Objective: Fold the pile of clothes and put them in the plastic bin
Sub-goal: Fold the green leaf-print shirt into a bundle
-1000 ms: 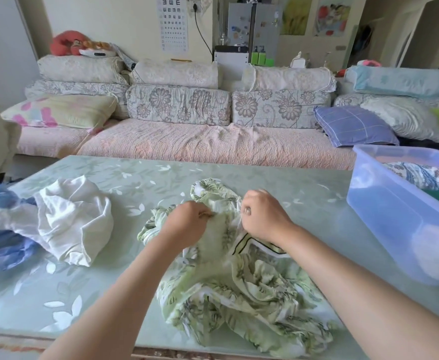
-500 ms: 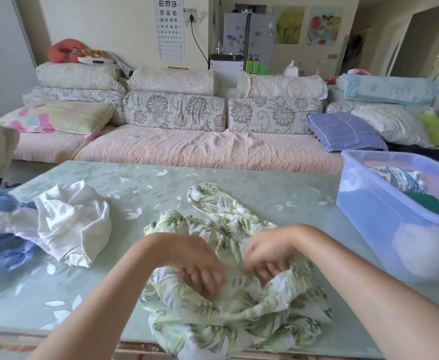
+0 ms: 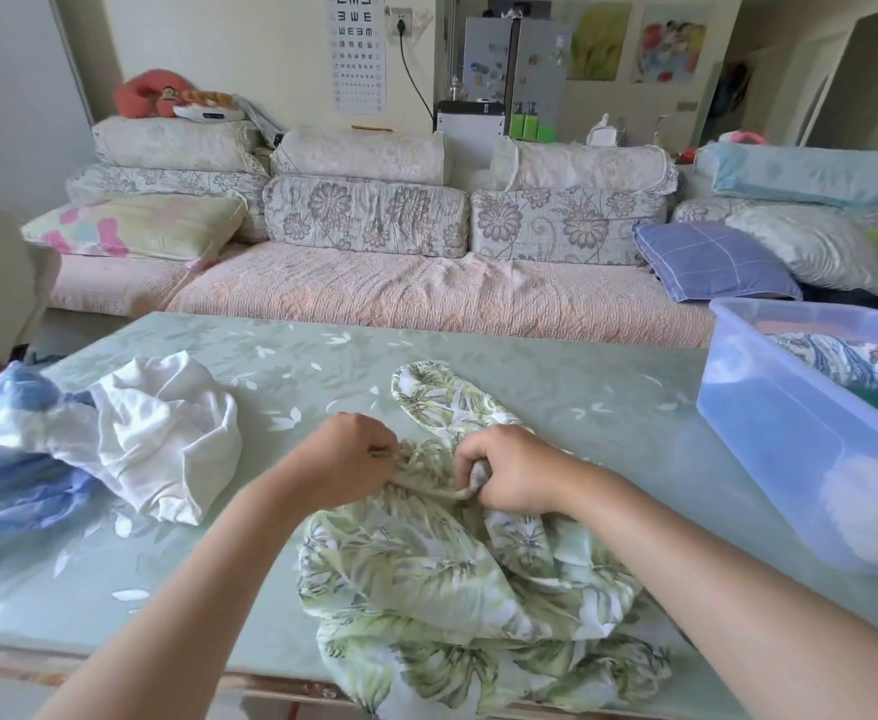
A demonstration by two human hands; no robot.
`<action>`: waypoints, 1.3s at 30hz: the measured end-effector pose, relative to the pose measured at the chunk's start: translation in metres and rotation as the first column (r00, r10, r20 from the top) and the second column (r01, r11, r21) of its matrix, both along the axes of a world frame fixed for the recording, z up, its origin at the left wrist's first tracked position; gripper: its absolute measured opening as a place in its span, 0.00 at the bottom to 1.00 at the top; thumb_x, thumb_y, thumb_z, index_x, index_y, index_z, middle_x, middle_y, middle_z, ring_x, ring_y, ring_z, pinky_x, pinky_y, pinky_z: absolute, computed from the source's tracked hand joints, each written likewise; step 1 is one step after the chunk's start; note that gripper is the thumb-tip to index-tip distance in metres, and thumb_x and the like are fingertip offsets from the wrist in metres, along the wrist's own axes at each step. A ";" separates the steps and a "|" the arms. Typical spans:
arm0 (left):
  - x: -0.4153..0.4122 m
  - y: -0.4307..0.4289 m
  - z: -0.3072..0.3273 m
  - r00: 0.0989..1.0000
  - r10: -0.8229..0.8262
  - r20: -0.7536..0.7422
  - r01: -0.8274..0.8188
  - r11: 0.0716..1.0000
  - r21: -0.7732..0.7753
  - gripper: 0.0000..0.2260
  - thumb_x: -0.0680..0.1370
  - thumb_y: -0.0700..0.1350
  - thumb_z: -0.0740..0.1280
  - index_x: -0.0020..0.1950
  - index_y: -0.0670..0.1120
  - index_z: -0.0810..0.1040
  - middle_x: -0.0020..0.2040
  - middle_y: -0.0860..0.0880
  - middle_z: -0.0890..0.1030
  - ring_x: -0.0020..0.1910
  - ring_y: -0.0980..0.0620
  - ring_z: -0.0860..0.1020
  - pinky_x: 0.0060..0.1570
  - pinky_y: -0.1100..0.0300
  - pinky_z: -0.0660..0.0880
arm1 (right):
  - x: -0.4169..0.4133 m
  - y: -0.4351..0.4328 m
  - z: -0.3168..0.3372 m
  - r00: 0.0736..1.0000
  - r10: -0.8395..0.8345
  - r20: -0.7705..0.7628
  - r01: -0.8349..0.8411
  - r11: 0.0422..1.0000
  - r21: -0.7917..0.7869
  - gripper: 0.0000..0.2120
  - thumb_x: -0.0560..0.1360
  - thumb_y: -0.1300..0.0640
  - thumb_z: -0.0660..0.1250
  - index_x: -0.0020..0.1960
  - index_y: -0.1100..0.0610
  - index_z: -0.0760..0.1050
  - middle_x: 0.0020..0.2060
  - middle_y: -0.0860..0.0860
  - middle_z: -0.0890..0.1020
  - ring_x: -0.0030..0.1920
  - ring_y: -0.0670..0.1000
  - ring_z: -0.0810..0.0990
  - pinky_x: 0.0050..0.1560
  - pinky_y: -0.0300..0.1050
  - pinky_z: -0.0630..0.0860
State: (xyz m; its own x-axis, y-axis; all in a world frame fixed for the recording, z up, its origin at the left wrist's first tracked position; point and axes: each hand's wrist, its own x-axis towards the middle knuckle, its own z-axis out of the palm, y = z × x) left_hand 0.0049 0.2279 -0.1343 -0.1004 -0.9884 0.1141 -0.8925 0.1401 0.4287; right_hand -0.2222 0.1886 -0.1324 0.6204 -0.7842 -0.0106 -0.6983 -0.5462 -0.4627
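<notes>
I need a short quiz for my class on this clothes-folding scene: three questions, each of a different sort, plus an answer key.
1. True or false: the left hand and the right hand both grip the green leaf-print garment.
2. Where is the plastic bin? A) on the sofa B) on the table, to the person's right C) under the table
3. Fill in: the crumpled garment between the blue cloth and the left hand is ___ in colour.

Key: 1 true; 2 B; 3 white.
</notes>
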 end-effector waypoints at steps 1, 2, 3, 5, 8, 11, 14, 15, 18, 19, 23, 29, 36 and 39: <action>0.003 0.008 0.006 1.000 0.009 0.017 -0.011 0.993 0.119 0.08 0.68 0.40 0.61 0.29 0.46 0.73 0.29 0.52 0.69 0.30 0.51 0.67 0.29 0.62 0.67 | 0.004 0.001 0.001 0.999 0.041 0.015 -0.043 0.993 0.108 0.14 0.68 0.63 0.67 0.36 0.43 0.80 0.41 0.44 0.83 0.45 0.48 0.81 0.47 0.47 0.79; 0.005 0.017 0.009 0.999 0.007 0.054 -0.021 0.963 0.267 0.10 0.70 0.40 0.61 0.27 0.47 0.72 0.27 0.52 0.68 0.28 0.52 0.66 0.28 0.63 0.65 | 0.009 0.005 0.003 0.994 0.104 0.033 -0.109 0.962 0.250 0.11 0.68 0.59 0.69 0.38 0.42 0.82 0.43 0.45 0.84 0.47 0.49 0.82 0.52 0.51 0.78; 0.005 0.024 0.012 0.995 -0.009 0.101 -0.035 0.902 0.431 0.12 0.71 0.40 0.61 0.28 0.48 0.71 0.28 0.52 0.68 0.27 0.52 0.66 0.28 0.64 0.65 | 0.012 0.007 0.003 0.986 0.161 0.042 -0.165 0.903 0.396 0.07 0.69 0.55 0.70 0.41 0.43 0.84 0.44 0.45 0.85 0.48 0.50 0.82 0.56 0.53 0.77; 0.007 0.034 0.010 0.984 -0.073 0.166 -0.055 0.753 0.655 0.08 0.74 0.40 0.61 0.36 0.47 0.73 0.34 0.49 0.73 0.28 0.53 0.71 0.29 0.65 0.69 | 0.019 0.010 0.003 0.976 0.194 0.100 -0.217 0.803 0.555 0.09 0.76 0.50 0.67 0.45 0.49 0.86 0.43 0.47 0.86 0.44 0.52 0.82 0.50 0.50 0.78; 0.015 0.041 0.007 0.984 -0.023 0.177 -0.115 0.676 0.728 0.09 0.79 0.47 0.58 0.48 0.44 0.74 0.39 0.46 0.78 0.31 0.50 0.78 0.39 0.59 0.77 | 0.035 0.002 0.000 0.978 -0.043 0.204 -0.020 0.955 0.297 0.12 0.80 0.54 0.64 0.44 0.54 0.85 0.37 0.47 0.84 0.36 0.47 0.78 0.37 0.43 0.74; 0.025 0.036 0.011 0.990 0.118 0.071 -0.138 0.841 0.523 0.22 0.82 0.55 0.52 0.43 0.44 0.81 0.42 0.46 0.82 0.38 0.47 0.79 0.44 0.58 0.77 | 0.052 -0.018 -0.009 0.948 -0.174 0.265 0.206 0.974 -0.094 0.06 0.79 0.55 0.66 0.52 0.50 0.82 0.51 0.43 0.81 0.52 0.44 0.78 0.53 0.40 0.69; 0.027 0.020 0.004 0.952 0.264 0.152 -0.253 0.963 -0.093 0.17 0.80 0.58 0.59 0.43 0.47 0.80 0.46 0.50 0.78 0.47 0.49 0.79 0.46 0.54 0.78 | 0.067 -0.032 -0.013 0.964 -0.241 0.111 0.247 0.968 -0.043 0.20 0.79 0.46 0.66 0.69 0.51 0.74 0.69 0.48 0.75 0.68 0.50 0.73 0.66 0.43 0.69; 0.027 0.014 -0.001 0.950 0.267 0.160 -0.239 0.955 -0.175 0.13 0.78 0.58 0.63 0.50 0.50 0.78 0.52 0.52 0.75 0.51 0.50 0.77 0.46 0.54 0.77 | 0.071 -0.035 -0.014 0.965 -0.259 0.027 0.259 0.966 0.000 0.28 0.77 0.39 0.66 0.73 0.51 0.70 0.70 0.49 0.74 0.69 0.52 0.73 0.66 0.46 0.70; 0.033 -0.002 -0.013 0.903 0.197 0.383 -0.256 0.960 0.111 0.28 0.74 0.56 0.66 0.72 0.58 0.64 0.65 0.50 0.70 0.60 0.47 0.74 0.50 0.54 0.77 | 0.081 -0.047 -0.016 0.952 -0.231 -0.202 0.246 0.968 0.055 0.37 0.65 0.29 0.72 0.66 0.52 0.76 0.56 0.49 0.81 0.55 0.52 0.80 0.55 0.46 0.76; 0.036 -0.006 -0.015 0.880 0.174 0.441 -0.301 0.924 0.237 0.29 0.74 0.54 0.65 0.74 0.59 0.62 0.65 0.51 0.72 0.60 0.47 0.75 0.51 0.54 0.78 | 0.084 -0.052 -0.017 0.954 -0.184 -0.238 0.208 0.975 0.078 0.31 0.65 0.32 0.74 0.57 0.54 0.80 0.46 0.49 0.82 0.45 0.51 0.80 0.48 0.44 0.76; 0.051 -0.029 -0.010 0.872 0.199 0.447 -0.362 0.876 0.317 0.17 0.73 0.42 0.65 0.60 0.52 0.79 0.46 0.52 0.77 0.44 0.46 0.78 0.43 0.57 0.76 | 0.096 -0.079 -0.013 0.968 -0.221 -0.119 0.222 0.975 -0.003 0.14 0.72 0.49 0.74 0.33 0.54 0.74 0.31 0.49 0.76 0.34 0.51 0.73 0.36 0.42 0.68; 0.076 -0.066 0.006 0.862 0.459 -0.216 -0.504 0.727 -0.466 0.21 0.74 0.31 0.62 0.60 0.50 0.81 0.56 0.47 0.75 0.48 0.42 0.78 0.37 0.55 0.71 | 0.105 -0.132 0.008 0.772 -0.493 0.403 0.556 0.829 -0.051 0.12 0.81 0.53 0.62 0.41 0.55 0.69 0.34 0.49 0.73 0.35 0.52 0.72 0.30 0.44 0.62; 0.102 -0.095 -0.029 0.758 0.642 0.113 -0.615 0.762 -0.203 0.27 0.75 0.36 0.62 0.73 0.53 0.69 0.72 0.43 0.63 0.68 0.40 0.65 0.63 0.46 0.67 | 0.109 -0.179 0.000 0.793 -0.474 0.383 0.462 0.877 0.128 0.23 0.78 0.60 0.65 0.71 0.52 0.65 0.62 0.54 0.78 0.52 0.55 0.79 0.47 0.48 0.76; 0.088 -0.100 -0.039 0.834 0.522 0.178 -0.475 0.844 -0.249 0.27 0.75 0.34 0.60 0.71 0.55 0.71 0.72 0.46 0.65 0.68 0.45 0.66 0.67 0.48 0.68 | 0.106 -0.175 -0.015 0.883 -0.398 0.250 0.385 0.917 0.101 0.35 0.76 0.67 0.59 0.78 0.48 0.54 0.72 0.52 0.70 0.56 0.55 0.78 0.44 0.45 0.74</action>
State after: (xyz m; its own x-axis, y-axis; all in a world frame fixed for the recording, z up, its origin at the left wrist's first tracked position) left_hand 0.0928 0.1283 -0.1732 0.3539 -0.8725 0.3369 -0.9312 -0.2951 0.2140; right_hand -0.1164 0.0135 -0.1472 0.2489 -0.9663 0.0653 -0.7021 -0.2265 -0.6752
